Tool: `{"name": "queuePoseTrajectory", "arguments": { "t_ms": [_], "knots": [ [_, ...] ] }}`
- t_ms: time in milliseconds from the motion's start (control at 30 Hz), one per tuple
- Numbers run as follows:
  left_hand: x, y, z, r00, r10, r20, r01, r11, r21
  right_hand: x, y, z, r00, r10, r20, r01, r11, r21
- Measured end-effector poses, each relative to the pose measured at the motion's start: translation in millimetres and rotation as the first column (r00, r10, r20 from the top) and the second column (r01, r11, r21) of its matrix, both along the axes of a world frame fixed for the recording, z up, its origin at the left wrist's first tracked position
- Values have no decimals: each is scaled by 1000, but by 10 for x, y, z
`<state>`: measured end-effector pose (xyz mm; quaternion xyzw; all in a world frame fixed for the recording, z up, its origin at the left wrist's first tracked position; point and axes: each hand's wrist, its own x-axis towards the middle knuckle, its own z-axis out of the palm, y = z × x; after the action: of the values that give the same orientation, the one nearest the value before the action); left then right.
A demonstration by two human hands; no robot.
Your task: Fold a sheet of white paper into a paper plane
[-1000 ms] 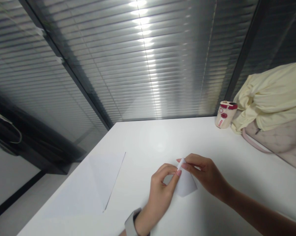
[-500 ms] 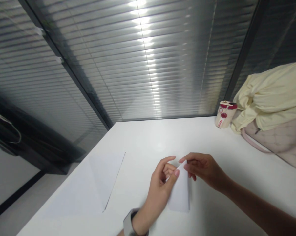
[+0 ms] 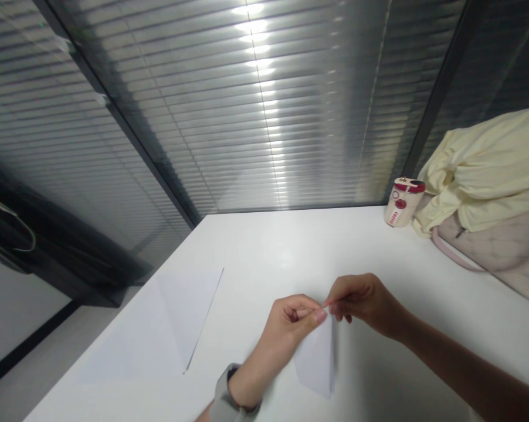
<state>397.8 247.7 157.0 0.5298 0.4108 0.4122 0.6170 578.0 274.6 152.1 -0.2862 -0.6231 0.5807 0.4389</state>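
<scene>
A folded white sheet of paper [image 3: 316, 358] hangs from my fingers over the white table [image 3: 264, 246], its lower edge toward me. My left hand [image 3: 288, 325] pinches the paper's top end, thumb on the near face. At the same tip, my right hand [image 3: 359, 302] closes its thumb and index finger on the paper's upper right corner. The other right fingers curl beneath. Both hands nearly touch at this corner, so the very tip is partly hidden. A grey watch [image 3: 236, 395] is on my left wrist.
Larger white paper [image 3: 159, 328] lies at the table's left side. By the back edge stands a cream and red cup-shaped container [image 3: 404, 202]. A pink quilted bag [image 3: 506, 246] with pale yellow cloth [image 3: 497, 170] over it sits at right. Blinds [image 3: 264, 105] rise behind the table.
My left fingers have closed in at the paper's top, and my hands have come closer together. The paper has shifted slightly toward me and tilted.
</scene>
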Motion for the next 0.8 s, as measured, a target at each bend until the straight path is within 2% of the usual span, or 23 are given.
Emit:
{"name": "queuePoseTrajectory", "arguments": {
  "t_ms": [133,400,533,633,800],
  "knots": [
    [-10,-5,-8,1000,6,-6,-6,1000,10,-6,24,-30,997,28,-68,-32,998,-53],
    [8,-9,28,999,-44,-21,44,999,2,-19,36,-42,999,-6,-35,6,1000,3],
    [3,4,0,998,-8,-54,10,999,32,-34,41,-39,1000,14,2,-13,995,-96],
    [-3,17,-54,996,-1,-93,6,999,51,-53,29,-33,997,-43,71,53,988,-142],
    [-3,21,-109,984,53,-171,-34,993,114,-88,-15,-41,965,-179,193,200,975,-95]
  ]
}}
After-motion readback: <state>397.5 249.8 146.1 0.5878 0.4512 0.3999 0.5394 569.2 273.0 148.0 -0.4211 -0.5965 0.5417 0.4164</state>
